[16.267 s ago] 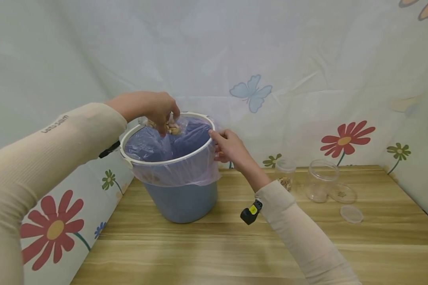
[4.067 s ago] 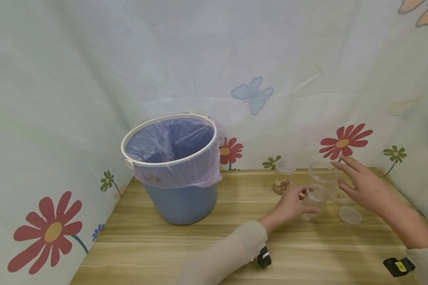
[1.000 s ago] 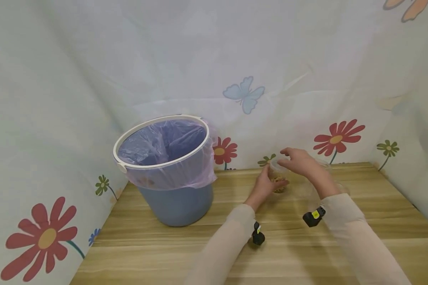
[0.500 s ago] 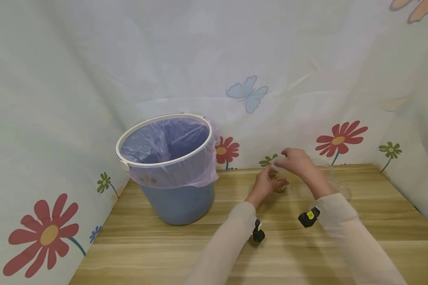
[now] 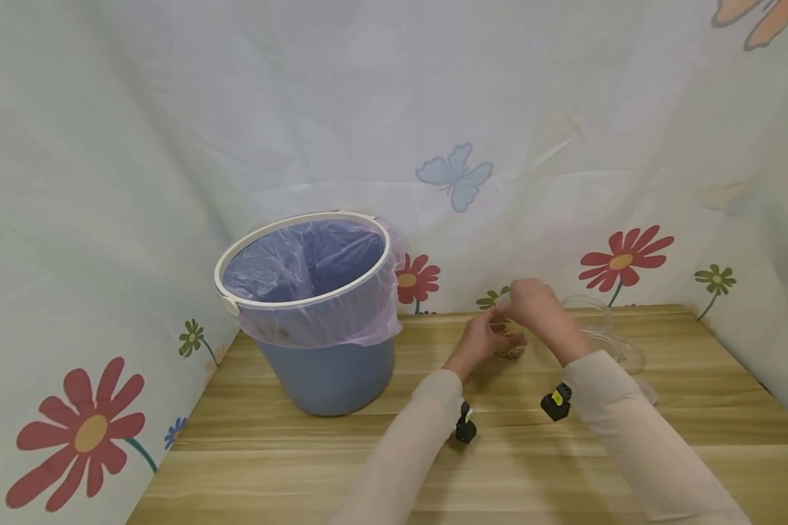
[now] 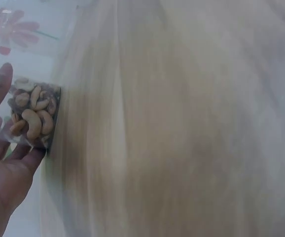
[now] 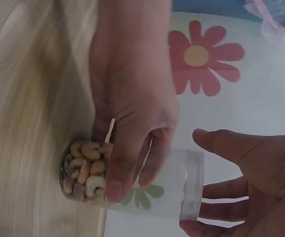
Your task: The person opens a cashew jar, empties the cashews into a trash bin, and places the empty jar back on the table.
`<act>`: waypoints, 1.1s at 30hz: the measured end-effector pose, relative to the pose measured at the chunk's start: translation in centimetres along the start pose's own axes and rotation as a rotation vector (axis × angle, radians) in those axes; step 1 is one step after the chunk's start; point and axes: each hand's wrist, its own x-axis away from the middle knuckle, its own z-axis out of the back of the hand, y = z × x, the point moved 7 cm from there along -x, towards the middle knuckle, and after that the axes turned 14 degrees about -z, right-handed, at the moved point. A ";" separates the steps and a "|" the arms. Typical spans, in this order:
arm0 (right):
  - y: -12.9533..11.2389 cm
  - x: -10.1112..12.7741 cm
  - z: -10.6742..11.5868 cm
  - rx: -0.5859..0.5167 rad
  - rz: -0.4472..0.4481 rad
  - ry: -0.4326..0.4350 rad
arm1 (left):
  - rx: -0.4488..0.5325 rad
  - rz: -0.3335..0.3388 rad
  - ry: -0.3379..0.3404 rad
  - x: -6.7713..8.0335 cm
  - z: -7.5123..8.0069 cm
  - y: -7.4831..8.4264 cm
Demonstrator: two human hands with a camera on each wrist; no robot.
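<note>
A clear cylindrical jar (image 5: 512, 346) stands near the table's back edge, its lower part filled with cashews and other nuts (image 6: 34, 113). My left hand (image 5: 478, 343) holds it low down, thumb on one side and fingers on the other; in the right wrist view, these fingers cover part of the nuts. At the jar's top, my right hand (image 5: 532, 306) spans the ridged clear lid (image 7: 192, 185). Its fairly straight fingers touch the lid's far side, while the thumb (image 7: 221, 143) stands apart from it. In the head view my right hand hides most of the lid.
A blue bin (image 5: 335, 379) with a cream rim and pink liner (image 5: 322, 321) stands left of my hands. To the right are a larger clear jar (image 5: 587, 313) and a clear disc (image 5: 630, 357), partly behind my right forearm. A floral sheet hangs behind the wooden table (image 5: 302, 467).
Sixteen seconds ago my left hand held nuts over the bin; four seconds ago, an empty clear jar. Both hands have since moved to the nut jar. Lately my right hand turned at its lid.
</note>
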 end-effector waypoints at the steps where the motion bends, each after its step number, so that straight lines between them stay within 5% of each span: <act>1: -0.1 0.0 -0.1 0.013 0.002 0.003 | 0.000 0.002 -0.010 0.0 0.1 -0.1; 25: -0.3 -0.4 0.0 0.018 0.011 -0.020 | -0.075 0.008 -0.163 -0.6 1.0 -0.5; 33: -0.9 -0.1 -0.1 0.023 0.094 -0.038 | -0.142 -0.042 -0.245 -0.5 1.2 -0.4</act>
